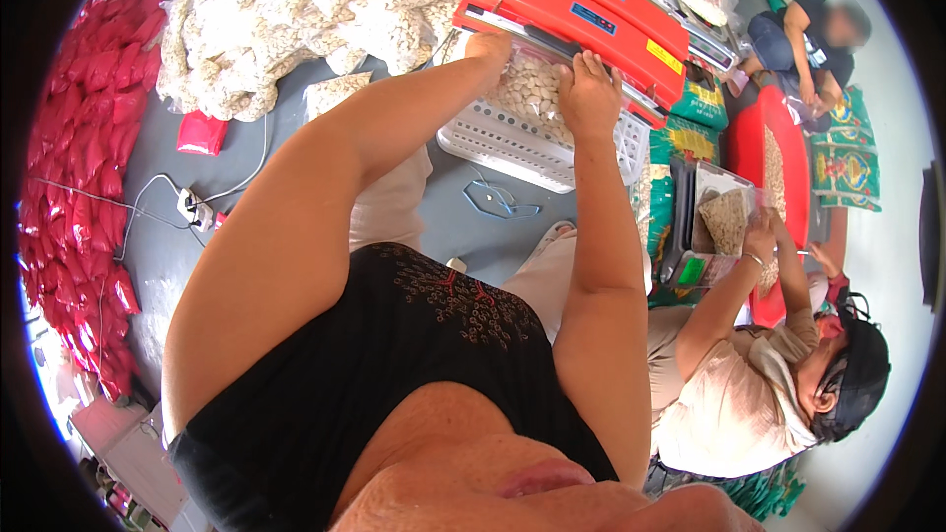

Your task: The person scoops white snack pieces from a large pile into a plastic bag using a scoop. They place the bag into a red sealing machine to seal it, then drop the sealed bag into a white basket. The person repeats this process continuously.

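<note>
In the head view, a clear plastic bag of pale flat seeds (528,92) lies with its mouth edge at the front of a red vacuum sealer (569,4). My left hand (489,50) grips the bag's left upper corner, its fingertips hidden. At the right upper corner is my right hand (591,96), back up, with the thumb at the bag and the fingers against the sealer's front edge. Beneath the bag, a white perforated plastic basket (502,151) stands upside down or on its side; I cannot tell which.
Filled clear bags (295,7) are heaped at the upper left, red packets (96,185) along the left. A power strip (194,208) with cords lies on the floor. At right, a co-worker (732,399) holds a bag over a scale (709,185), beside a red tub (794,162).
</note>
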Available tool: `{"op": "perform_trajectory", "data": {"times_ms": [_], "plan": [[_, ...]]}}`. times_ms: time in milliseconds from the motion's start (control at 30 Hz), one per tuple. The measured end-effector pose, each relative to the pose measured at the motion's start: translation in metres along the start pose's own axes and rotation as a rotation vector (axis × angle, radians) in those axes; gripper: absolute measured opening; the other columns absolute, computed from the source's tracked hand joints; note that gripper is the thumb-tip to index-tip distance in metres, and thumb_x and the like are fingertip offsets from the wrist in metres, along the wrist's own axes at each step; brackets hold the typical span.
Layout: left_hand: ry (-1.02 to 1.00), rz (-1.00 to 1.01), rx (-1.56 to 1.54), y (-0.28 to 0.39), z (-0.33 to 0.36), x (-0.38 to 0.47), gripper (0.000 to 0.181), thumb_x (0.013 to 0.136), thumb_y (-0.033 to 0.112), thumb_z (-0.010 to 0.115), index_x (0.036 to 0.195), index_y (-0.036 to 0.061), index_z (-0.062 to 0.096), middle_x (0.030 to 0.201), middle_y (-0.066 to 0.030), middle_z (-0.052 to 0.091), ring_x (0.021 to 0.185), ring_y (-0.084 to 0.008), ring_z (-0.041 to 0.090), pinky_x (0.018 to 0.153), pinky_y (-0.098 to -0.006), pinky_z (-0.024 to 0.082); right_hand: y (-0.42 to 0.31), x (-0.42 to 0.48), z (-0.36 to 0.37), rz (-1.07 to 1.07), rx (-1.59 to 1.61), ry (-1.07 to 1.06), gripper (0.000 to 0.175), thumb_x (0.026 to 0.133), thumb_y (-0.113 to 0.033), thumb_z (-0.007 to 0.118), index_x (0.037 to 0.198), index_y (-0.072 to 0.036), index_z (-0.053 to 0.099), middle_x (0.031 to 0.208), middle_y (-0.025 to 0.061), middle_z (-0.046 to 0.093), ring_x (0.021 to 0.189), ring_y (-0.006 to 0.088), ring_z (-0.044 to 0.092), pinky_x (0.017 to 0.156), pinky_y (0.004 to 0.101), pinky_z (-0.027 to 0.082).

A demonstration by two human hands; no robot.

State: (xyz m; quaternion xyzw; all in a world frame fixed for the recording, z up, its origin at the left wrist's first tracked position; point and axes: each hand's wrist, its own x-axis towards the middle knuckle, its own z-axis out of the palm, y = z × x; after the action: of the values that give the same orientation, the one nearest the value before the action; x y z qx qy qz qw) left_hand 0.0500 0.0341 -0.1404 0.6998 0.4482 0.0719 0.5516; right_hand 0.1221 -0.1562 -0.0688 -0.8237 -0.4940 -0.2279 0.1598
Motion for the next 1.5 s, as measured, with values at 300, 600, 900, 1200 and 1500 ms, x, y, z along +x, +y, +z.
{"op": "perform_trajectory", "data": {"times_ms": [300,600,900,1200,1500], "plan": [[0.136,-0.263,-0.634,0.045,-0.011,-0.058,0.021,0.084,0.017,0.056,0.099,0.0044,0.065,0.094,-0.0132,0.065,0.084,-0.0258,0.061,0.066,-0.0494,0.050,0.005,-0.002,0.001,0.033,0.007,-0.017,0.039,0.092,-0.033,0.052,0.112,-0.002,0.066,0.124,0.0134,0.062,0.119,0.0258,0.056,0.108,0.0462,0.033],[0.108,-0.267,-0.616,0.037,-0.006,-0.039,0.024,0.083,0.018,0.058,0.100,0.0029,0.065,0.095,-0.0133,0.065,0.085,-0.0261,0.061,0.067,-0.0460,0.049,0.006,-0.001,0.000,0.016,-0.010,-0.007,0.039,0.091,-0.034,0.055,0.111,-0.003,0.067,0.125,0.0144,0.062,0.119,0.0257,0.057,0.105,0.0451,0.036],[0.038,0.085,-0.345,-0.008,0.002,0.005,0.021,0.074,0.010,0.076,0.092,0.0025,0.069,0.085,-0.0072,0.067,0.075,-0.0155,0.063,0.063,-0.0347,0.049,0.036,-0.015,0.011,0.908,1.046,0.525,0.030,0.085,-0.017,0.070,0.104,0.003,0.060,0.099,0.0113,0.065,0.090,0.0221,0.061,0.079,0.0373,0.048],[-0.143,0.134,-0.403,0.021,-0.046,-0.053,0.014,0.082,0.020,0.073,0.089,0.0093,0.068,0.082,0.0006,0.064,0.074,-0.0091,0.054,0.065,-0.0278,0.042,0.036,-0.040,-0.022,1.166,1.290,0.119,0.011,0.090,-0.005,0.061,0.099,-0.001,0.064,0.094,0.0034,0.065,0.081,0.0099,0.056,0.074,0.0261,0.044],[-0.202,0.127,-0.442,0.023,-0.050,-0.060,0.016,0.084,0.025,0.073,0.090,0.0109,0.067,0.084,0.0019,0.064,0.084,-0.0101,0.056,0.077,-0.0325,0.043,0.037,-0.055,-0.034,1.046,1.360,0.082,0.015,0.092,-0.019,0.063,0.104,-0.010,0.064,0.102,-0.0003,0.066,0.092,0.0103,0.057,0.082,0.0297,0.041]]}}
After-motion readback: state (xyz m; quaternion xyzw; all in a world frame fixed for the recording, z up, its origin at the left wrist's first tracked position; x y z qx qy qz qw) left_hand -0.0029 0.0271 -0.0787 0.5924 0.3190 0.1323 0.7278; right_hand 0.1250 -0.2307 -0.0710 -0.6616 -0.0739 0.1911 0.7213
